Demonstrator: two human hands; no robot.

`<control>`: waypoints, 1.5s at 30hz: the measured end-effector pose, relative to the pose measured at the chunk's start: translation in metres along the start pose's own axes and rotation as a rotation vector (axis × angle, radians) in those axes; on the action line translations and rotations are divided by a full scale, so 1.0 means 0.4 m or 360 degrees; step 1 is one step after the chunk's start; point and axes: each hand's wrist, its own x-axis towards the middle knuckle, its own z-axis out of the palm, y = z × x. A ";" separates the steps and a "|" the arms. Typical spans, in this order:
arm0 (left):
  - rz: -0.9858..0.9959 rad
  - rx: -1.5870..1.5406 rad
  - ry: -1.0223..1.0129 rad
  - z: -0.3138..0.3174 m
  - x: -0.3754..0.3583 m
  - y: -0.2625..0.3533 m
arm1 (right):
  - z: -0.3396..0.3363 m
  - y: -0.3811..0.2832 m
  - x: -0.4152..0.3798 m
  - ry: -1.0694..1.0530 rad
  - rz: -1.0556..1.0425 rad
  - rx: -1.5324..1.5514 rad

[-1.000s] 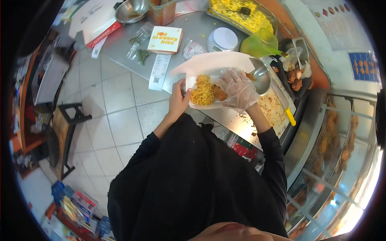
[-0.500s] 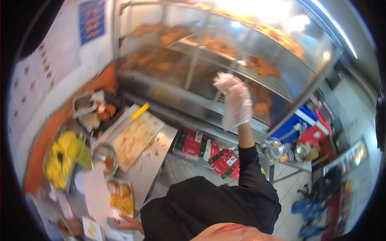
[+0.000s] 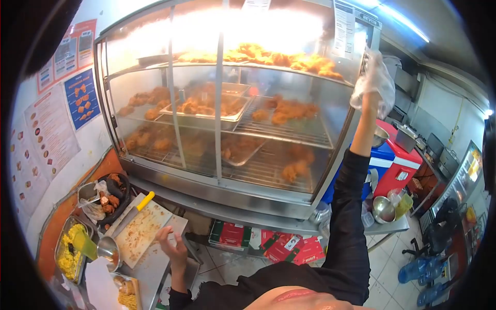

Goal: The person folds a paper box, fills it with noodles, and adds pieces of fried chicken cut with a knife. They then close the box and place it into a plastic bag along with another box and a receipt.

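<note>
My right hand, inside loose clear plastic, is raised at the right end of a glass display cabinet; motion smears its fingers. Fried pieces lie on the cabinet's racks and in a metal tray. My left hand hangs beside the white cutting board, fingers apart, holding nothing. A yellow-handled knife rests on that board. Near the bottom left, an open box contains yellow food and round brown pieces.
A metal bowl, a tray of yellow food and a dark bowl of pieces line the left side. Red boxes lie beneath the cabinet. A red cooler and blue bottles are at right.
My right hand has moved up and right, from the cabinet's front to its right end. My left hand has lifted from beside the food box toward the board. The view has shifted upward.
</note>
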 end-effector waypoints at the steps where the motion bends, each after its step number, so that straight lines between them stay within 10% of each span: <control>1: 0.0032 -0.0136 -0.0080 0.039 0.008 0.033 | -0.086 -0.070 0.029 -0.0461 0.0695 0.0664; 2: 0.0032 -0.0126 -0.0070 0.069 0.018 0.061 | -0.033 -0.063 0.083 -0.0395 0.1091 0.0979; 8: 0.0090 -0.0373 -0.0290 0.173 0.071 0.150 | 0.120 -0.065 0.166 -0.0250 -0.0035 0.0124; 15: -0.0263 -0.1103 -0.0687 0.200 0.269 0.286 | 0.016 -0.164 -0.158 -0.0292 -0.0272 0.1329; 22: -0.0571 -0.1333 -0.0218 0.051 0.443 0.332 | -0.160 -0.476 -0.499 -0.0683 -0.0847 0.2137; 26: -0.1016 -0.1523 0.0005 -0.174 0.379 0.216 | -0.237 -0.628 -0.710 -0.1144 -0.0794 0.2698; 28: -0.1043 -0.1409 0.0157 -0.303 0.317 0.181 | -0.258 -0.717 -0.874 -0.1676 -0.0014 0.3719; 30: -0.1115 -0.1408 0.0299 -0.419 0.269 0.174 | -0.325 -0.748 -0.964 -0.2425 -0.0125 0.3268; 32: -0.1108 -0.1323 0.0441 -0.545 0.228 0.170 | -0.326 -0.839 -1.150 -0.1506 -0.1647 0.1918; 38: -0.1128 -0.1269 0.0644 -0.872 0.139 0.193 | -0.391 -1.077 -1.459 -0.1970 -0.1556 0.1677; 45: -0.1112 -0.1279 0.0680 -1.038 0.105 0.207 | -0.324 -1.226 -1.542 -0.2437 -0.2231 0.1142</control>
